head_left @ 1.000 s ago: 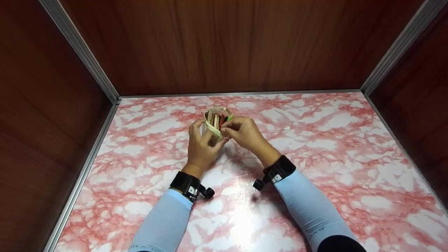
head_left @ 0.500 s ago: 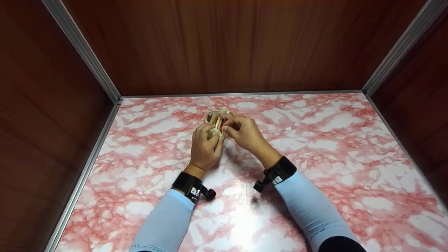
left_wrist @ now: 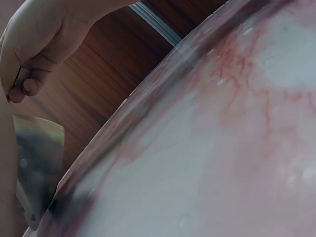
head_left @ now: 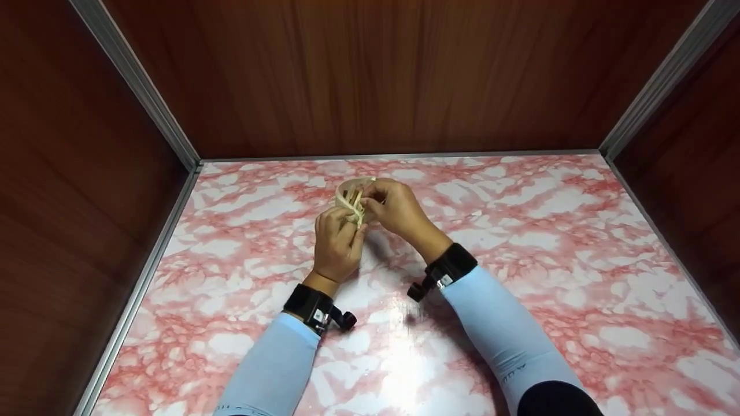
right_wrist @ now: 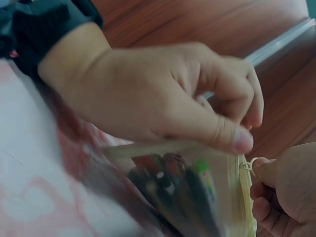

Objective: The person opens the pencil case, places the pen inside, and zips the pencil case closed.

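A translucent pencil case (right_wrist: 222,187) with a cream zip edge stands upright on the table, its mouth open at the top. Pens (right_wrist: 173,192), one with a green cap, show through its side. In the head view, light-coloured sticks or pencils (head_left: 354,198) stick up inside. My left hand (head_left: 337,242) is at the near side of the case; the right wrist view shows its finger and thumb pinching the zip pull (right_wrist: 252,165). With thumb and fingers my right hand (head_left: 399,211) pinches the case's rim on the right. The right hand partly hides the mouth.
Beneath lies a red-and-white marbled table (head_left: 549,242). Dark wood panels (head_left: 370,75) with metal edge strips enclose it at the back and both sides. A small pale scrap (head_left: 475,212) lies right of the hands. Both wrists wear black camera straps (head_left: 309,306).
My left hand has shifted from the case's side to its zip at the near edge. My right hand has moved slightly up and left. The red and green items are now hidden in the head view.
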